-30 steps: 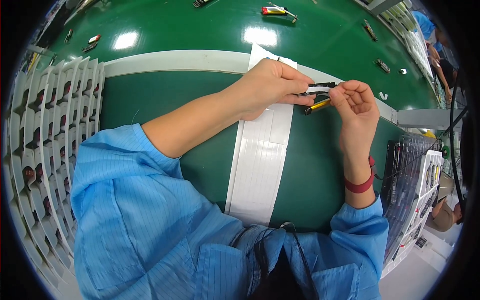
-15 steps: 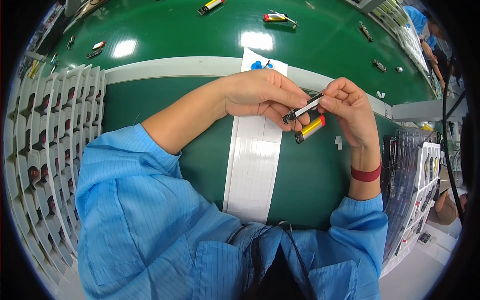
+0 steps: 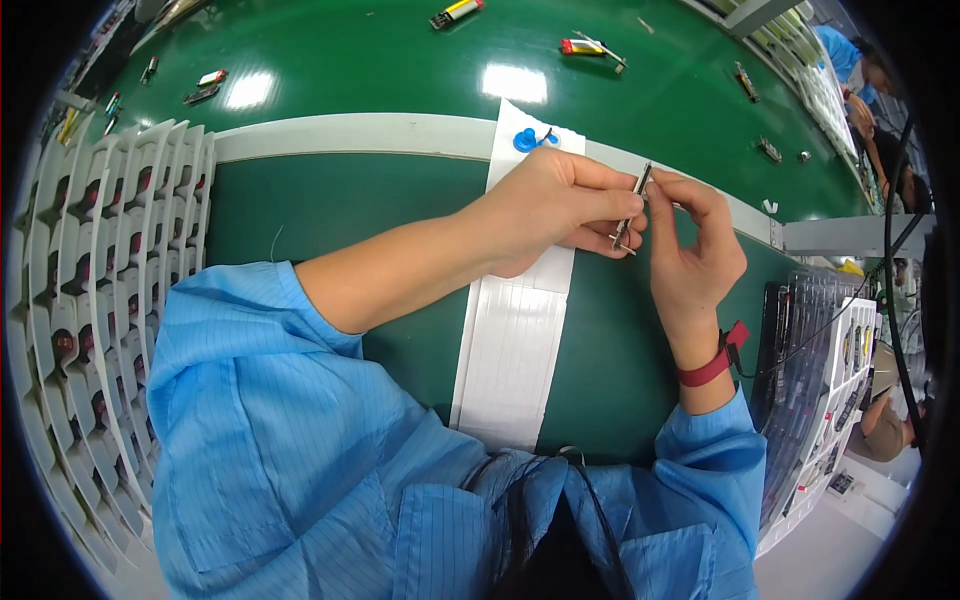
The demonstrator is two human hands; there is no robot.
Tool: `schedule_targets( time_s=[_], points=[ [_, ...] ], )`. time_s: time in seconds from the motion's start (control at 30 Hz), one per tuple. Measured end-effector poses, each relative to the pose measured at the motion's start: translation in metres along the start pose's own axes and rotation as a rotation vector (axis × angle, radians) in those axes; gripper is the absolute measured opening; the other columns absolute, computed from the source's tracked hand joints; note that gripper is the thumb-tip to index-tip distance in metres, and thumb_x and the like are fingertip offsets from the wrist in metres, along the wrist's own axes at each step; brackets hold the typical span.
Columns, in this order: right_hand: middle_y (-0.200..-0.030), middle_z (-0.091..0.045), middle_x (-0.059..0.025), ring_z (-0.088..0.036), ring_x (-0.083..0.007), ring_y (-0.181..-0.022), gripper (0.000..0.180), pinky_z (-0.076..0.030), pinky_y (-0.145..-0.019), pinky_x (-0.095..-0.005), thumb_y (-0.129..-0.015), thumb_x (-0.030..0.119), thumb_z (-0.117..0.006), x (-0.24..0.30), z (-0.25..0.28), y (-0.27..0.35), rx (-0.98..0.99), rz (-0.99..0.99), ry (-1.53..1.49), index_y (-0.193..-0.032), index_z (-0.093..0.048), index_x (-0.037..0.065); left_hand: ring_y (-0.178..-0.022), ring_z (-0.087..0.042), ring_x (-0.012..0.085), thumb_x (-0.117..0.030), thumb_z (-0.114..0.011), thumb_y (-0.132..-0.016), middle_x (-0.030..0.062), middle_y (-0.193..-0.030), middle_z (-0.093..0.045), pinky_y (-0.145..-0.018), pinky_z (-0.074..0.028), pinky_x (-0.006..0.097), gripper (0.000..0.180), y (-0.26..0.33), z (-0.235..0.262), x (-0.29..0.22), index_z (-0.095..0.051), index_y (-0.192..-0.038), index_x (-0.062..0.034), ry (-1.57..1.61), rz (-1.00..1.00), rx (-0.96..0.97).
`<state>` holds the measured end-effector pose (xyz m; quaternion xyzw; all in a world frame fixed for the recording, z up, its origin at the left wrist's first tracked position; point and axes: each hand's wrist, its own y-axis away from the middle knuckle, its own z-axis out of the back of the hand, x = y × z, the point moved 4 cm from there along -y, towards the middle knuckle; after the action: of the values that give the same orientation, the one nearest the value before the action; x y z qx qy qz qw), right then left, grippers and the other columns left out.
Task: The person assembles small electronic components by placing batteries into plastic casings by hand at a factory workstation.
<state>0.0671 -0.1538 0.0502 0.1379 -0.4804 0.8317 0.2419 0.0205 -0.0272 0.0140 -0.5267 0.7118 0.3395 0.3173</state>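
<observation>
My left hand pinches a slim, dark circuit board between thumb and fingers. The board stands edge-on, tilted, with a pale strip along it. At its upper end are the closed thumb and fingertips of my right hand, which wears a red wrist strap with a cord. Whatever hangs behind the board is hidden by my fingers. Beneath my left hand lies a long white sheet of strips on the green bench mat. Small blue round pieces rest at the sheet's far end.
Beyond a pale rail, a green surface carries scattered boards and batteries. Stacked white trays stand at left. At right are clear and white trays holding parts. Another person works at the far right.
The board has turned edge-on and more upright; the yellow battery below it is out of sight. My left hand moved slightly right. Parts on the far green surface have shifted right.
</observation>
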Motion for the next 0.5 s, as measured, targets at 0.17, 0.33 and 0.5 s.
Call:
schedule_targets(
  time_s=[0.17, 0.33, 0.5],
  points=[
    [-0.081, -0.063, -0.0070, -0.061, -0.0132, -0.074, 0.016, -0.050, -0.068, -0.0235, -0.074, -0.006, -0.063, -0.006, -0.004, -0.004, 0.110, -0.183, -0.153, -0.087, -0.055, -0.001, -0.077, -0.061, 0.0153, -0.018, -0.058, -0.085, 0.0088, -0.086, -0.062, -0.071, -0.053, 0.030, 0.024, 0.003, 0.005, -0.002, -0.061, -0.101, 0.0009, -0.028, 0.031, -0.033],
    [-0.085, -0.058, -0.0078, -0.058, -0.0120, -0.077, 0.026, -0.049, -0.073, -0.0237, -0.076, -0.006, -0.061, -0.027, 0.001, -0.014, 0.273, -0.509, -0.568, -0.099, -0.049, -0.004, -0.078, -0.062, 0.0143, -0.019, -0.059, -0.084, 0.0081, -0.087, -0.063, -0.068, -0.054, 0.029, 0.027, 0.000, 0.006, -0.003, -0.060, -0.103, 0.0005, -0.234, 0.086, -0.041],
    [-0.083, -0.058, -0.0065, -0.057, -0.0128, -0.074, 0.018, -0.048, -0.071, -0.0242, -0.078, -0.006, -0.059, -0.023, 0.000, -0.009, 0.284, -0.332, -0.328, -0.094, -0.050, -0.004, -0.079, -0.062, 0.0130, -0.017, -0.058, -0.085, 0.0083, -0.088, -0.063, -0.068, -0.054, 0.025, 0.028, 0.000, 0.002, -0.004, -0.058, -0.107, 0.0004, -0.266, 0.091, 0.016]
  ],
)
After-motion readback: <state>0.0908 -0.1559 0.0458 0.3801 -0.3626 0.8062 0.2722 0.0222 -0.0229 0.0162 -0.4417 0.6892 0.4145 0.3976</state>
